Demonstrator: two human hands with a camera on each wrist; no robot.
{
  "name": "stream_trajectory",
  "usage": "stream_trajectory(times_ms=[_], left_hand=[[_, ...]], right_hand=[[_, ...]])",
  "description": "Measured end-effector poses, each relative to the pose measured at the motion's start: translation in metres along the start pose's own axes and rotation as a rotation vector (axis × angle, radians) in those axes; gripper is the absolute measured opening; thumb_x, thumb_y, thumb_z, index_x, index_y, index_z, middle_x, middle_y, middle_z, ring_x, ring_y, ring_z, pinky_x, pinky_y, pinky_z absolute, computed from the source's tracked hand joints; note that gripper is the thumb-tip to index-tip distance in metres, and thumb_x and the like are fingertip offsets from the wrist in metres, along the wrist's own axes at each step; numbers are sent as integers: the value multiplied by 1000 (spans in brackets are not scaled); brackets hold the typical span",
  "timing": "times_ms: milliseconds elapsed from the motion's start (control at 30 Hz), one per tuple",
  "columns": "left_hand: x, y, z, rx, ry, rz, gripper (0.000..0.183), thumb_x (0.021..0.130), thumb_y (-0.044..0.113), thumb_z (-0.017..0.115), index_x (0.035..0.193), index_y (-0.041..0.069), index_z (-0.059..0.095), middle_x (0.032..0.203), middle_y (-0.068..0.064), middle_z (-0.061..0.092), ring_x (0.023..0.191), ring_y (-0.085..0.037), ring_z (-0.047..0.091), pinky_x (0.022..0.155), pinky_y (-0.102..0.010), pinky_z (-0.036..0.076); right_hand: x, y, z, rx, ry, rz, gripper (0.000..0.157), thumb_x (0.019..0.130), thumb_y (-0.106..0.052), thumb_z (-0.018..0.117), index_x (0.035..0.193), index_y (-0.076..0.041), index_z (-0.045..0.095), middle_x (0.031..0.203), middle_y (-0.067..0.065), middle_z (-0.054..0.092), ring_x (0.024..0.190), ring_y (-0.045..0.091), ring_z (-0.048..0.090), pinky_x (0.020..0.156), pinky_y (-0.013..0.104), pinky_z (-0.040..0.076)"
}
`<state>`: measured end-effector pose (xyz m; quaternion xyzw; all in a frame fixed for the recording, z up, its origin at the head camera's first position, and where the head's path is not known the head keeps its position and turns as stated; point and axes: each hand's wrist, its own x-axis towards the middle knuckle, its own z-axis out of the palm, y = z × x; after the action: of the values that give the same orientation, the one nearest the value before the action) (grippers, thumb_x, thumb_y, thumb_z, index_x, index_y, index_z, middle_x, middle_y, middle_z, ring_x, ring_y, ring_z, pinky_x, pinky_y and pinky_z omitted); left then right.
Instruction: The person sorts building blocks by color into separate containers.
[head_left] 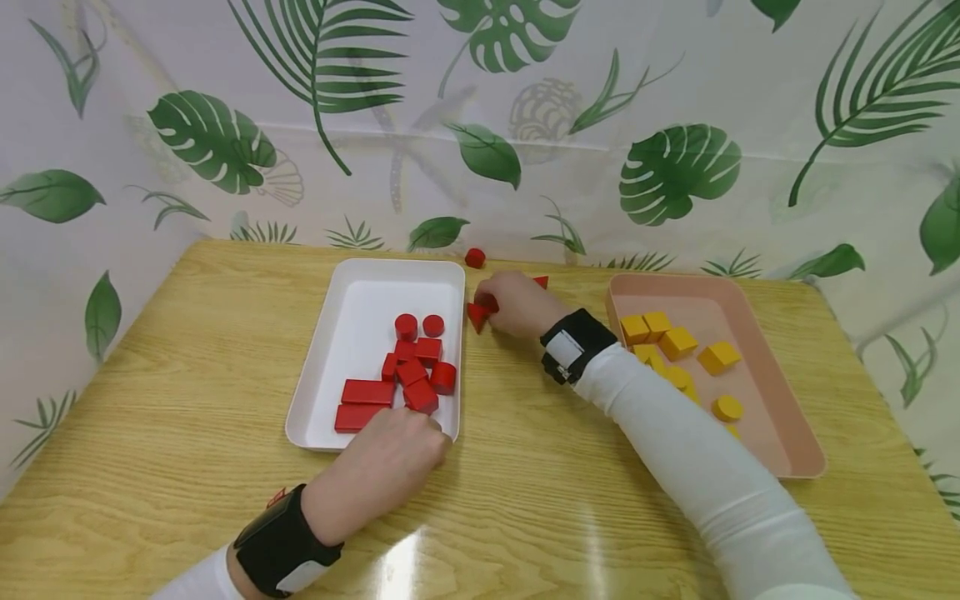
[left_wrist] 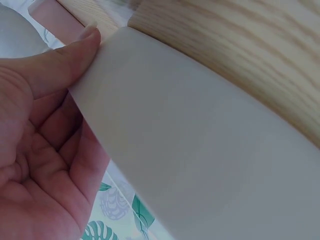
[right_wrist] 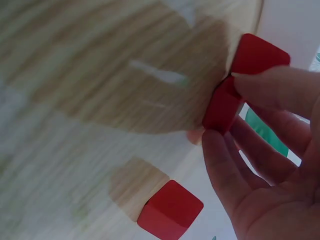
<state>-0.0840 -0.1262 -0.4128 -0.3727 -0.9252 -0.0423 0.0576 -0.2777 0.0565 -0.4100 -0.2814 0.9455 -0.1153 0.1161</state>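
At the near edge of the white tray [head_left: 318, 367], my left hand [head_left: 386, 454] holds the rim. The left wrist view shows the thumb against the tray's outer wall [left_wrist: 190, 140] and the fingers curled over the rim. Just right of the tray, my right hand [head_left: 517, 304] pinches a small red block [right_wrist: 222, 107] between thumb and finger, at the tabletop. Another red block [right_wrist: 259, 54] lies against it by the thumb; a triangular red face [head_left: 477, 316] shows beside the fingers in the head view. Behind the hand, a red triangular block [head_left: 542, 282] is partly hidden.
Several red blocks [head_left: 367, 392] and cylinders [head_left: 406, 326] lie in the white tray. A red round piece [head_left: 475, 258] stands at the table's back edge. To the right, a pink tray [head_left: 780, 417] with several yellow blocks [head_left: 718, 357] is partly covered by the right sleeve.
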Motion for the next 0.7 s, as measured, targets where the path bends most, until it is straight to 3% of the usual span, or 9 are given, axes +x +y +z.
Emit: stream_trajectory(times_ms=[200, 400, 600, 700], left_hand=[[-1, 2, 1, 6, 11, 8, 17, 76, 4, 59, 65, 16, 64, 49, 9, 36, 44, -9, 35, 42, -21, 30], [-2, 4, 2, -14, 2, 2, 17, 76, 4, 60, 65, 17, 63, 50, 9, 36, 44, -9, 35, 42, -21, 30], [-1, 2, -1, -4, -2, 2, 22, 75, 2, 56, 62, 19, 59, 51, 10, 35, 45, -9, 36, 42, -23, 31], [1, 1, -2, -1, -2, 0, 21, 75, 3, 56, 62, 19, 59, 51, 9, 35, 46, -9, 37, 42, -23, 31]], right_hand=[[-4, 3, 3, -6, 26, 1, 22, 82, -11, 62, 103, -12, 63, 93, 2, 58, 86, 20, 49, 82, 30, 41], [-8, 3, -1, 13, 73, 38, 25, 83, -13, 62, 108, -11, 64, 95, 1, 59, 86, 19, 49, 82, 29, 42], [-12, -24, -21, 15, 176, -35, 27, 82, -18, 64, 108, -13, 64, 96, -1, 59, 86, 16, 48, 77, 24, 43], [-11, -46, -25, -8, 168, -106, 27, 82, -18, 62, 109, -14, 64, 95, -3, 58, 86, 14, 48, 75, 22, 43]])
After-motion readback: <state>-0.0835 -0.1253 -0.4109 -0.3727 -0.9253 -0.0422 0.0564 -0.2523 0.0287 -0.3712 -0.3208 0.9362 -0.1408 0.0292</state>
